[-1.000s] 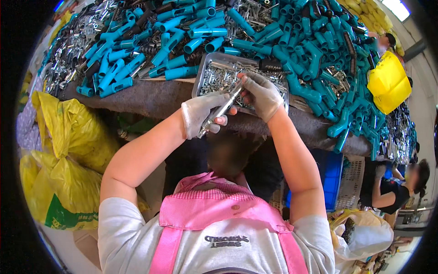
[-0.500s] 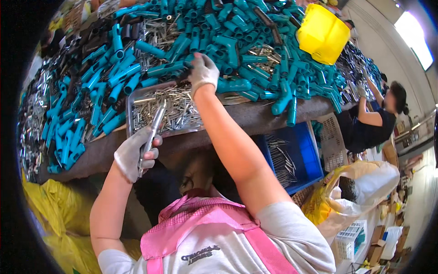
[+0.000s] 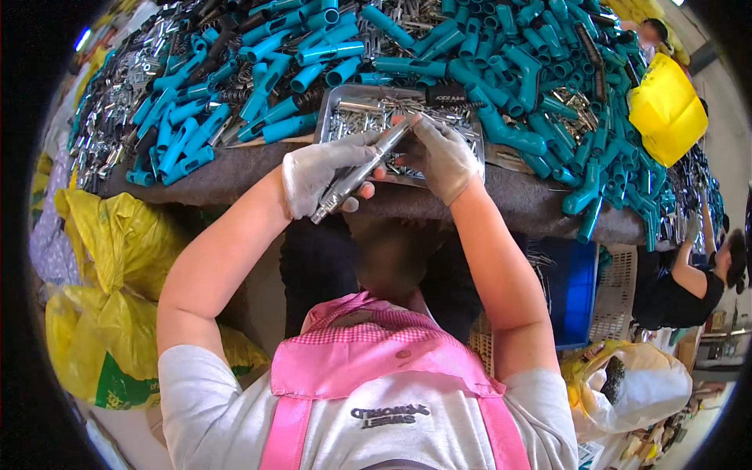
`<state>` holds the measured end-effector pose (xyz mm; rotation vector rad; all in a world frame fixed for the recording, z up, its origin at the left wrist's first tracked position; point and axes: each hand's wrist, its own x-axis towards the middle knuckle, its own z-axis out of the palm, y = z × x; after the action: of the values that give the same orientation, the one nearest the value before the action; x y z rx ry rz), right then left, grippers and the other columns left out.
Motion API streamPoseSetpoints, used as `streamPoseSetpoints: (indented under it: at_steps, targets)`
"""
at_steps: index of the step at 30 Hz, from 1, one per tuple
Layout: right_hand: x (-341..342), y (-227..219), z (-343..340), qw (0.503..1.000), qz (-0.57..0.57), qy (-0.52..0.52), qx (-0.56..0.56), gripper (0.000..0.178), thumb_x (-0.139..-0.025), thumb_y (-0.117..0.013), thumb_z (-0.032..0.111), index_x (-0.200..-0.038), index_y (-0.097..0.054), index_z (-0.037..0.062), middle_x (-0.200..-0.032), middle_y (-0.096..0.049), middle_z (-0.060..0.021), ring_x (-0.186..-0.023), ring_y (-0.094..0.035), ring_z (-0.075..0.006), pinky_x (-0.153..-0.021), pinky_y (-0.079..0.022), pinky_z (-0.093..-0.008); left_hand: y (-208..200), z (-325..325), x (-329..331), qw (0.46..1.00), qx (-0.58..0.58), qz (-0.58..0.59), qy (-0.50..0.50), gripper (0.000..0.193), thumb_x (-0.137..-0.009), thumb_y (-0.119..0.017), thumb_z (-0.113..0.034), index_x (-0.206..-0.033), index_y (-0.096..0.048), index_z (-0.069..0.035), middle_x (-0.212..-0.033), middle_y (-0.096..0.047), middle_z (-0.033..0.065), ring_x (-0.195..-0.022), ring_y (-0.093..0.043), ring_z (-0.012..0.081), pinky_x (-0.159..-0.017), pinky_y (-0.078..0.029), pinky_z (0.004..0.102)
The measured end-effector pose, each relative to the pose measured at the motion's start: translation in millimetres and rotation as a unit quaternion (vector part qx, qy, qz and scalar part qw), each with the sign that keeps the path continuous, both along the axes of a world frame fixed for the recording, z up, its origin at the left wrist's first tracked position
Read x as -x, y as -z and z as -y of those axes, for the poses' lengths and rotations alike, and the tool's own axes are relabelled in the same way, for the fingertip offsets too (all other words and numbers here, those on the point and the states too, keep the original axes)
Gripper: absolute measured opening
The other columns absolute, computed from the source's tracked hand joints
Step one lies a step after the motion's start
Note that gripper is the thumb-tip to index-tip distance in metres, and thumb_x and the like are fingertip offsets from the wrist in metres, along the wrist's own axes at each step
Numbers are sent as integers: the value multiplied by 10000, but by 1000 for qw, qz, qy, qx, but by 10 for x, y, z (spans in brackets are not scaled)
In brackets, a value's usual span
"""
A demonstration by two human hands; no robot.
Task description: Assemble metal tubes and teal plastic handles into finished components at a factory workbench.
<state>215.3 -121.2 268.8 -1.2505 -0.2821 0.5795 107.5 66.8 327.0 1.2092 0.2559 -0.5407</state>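
Note:
A slim, stepped silver metal shaft slants up to the right in front of my chest. My left hand, in a pale glove with bare fingertips, is closed around its lower and middle part. At the shaft's upper end, the fingertips of my gloved right hand pinch the tip; whether they also hold a small part is hidden. Just behind both hands, a shallow clear tray of small metal pins sits at the table's near edge. A black piece lies by its far side.
Teal tubular housings are heaped across the table, mixed with metal parts at left. A yellow container rests on the right heap. Below are yellow sacks, a blue bin and an open sack. Another person works at right.
My right hand has come back from the teal heap behind the tray to the shaft's tip. My left hand has brought the shaft inward, tilting it more. The view has shifted left.

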Motion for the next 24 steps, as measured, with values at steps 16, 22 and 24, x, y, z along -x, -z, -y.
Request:
streamPoseSetpoints:
  at_steps: [16,22,24]
  targets:
    - [259,-275,34,969,-191,-143,-68,357,-1009,-452,238,-1266,-495,-6,-1105,-621,-147,-988,-637,-223,-826,-567,-299,-607,-139,83,983,43,-156,84,381,-1008,-437,-318,-1329,-489,-120,-749,-480,-5,-492,-446,65,-376,-362,183]
    - [282,-329,113,978,-178,-106,-10,276,-999,-475,185,-1224,-560,50,-1047,-653,-79,-937,-656,-188,-759,-553,-270,-563,-80,169,982,55,-159,86,436,-984,-434,-262,-1411,-413,-176,-750,-471,-5,-493,-455,60,-374,-360,182]
    - [251,-337,178,982,-154,-108,11,253,-993,-489,176,-1202,-581,67,-1033,-659,-58,-921,-659,-183,-732,-539,-264,-483,-36,214,986,34,-142,75,487,-967,-416,-226,-1445,-331,-183,-771,-471,11,-484,-440,62,-364,-360,185]
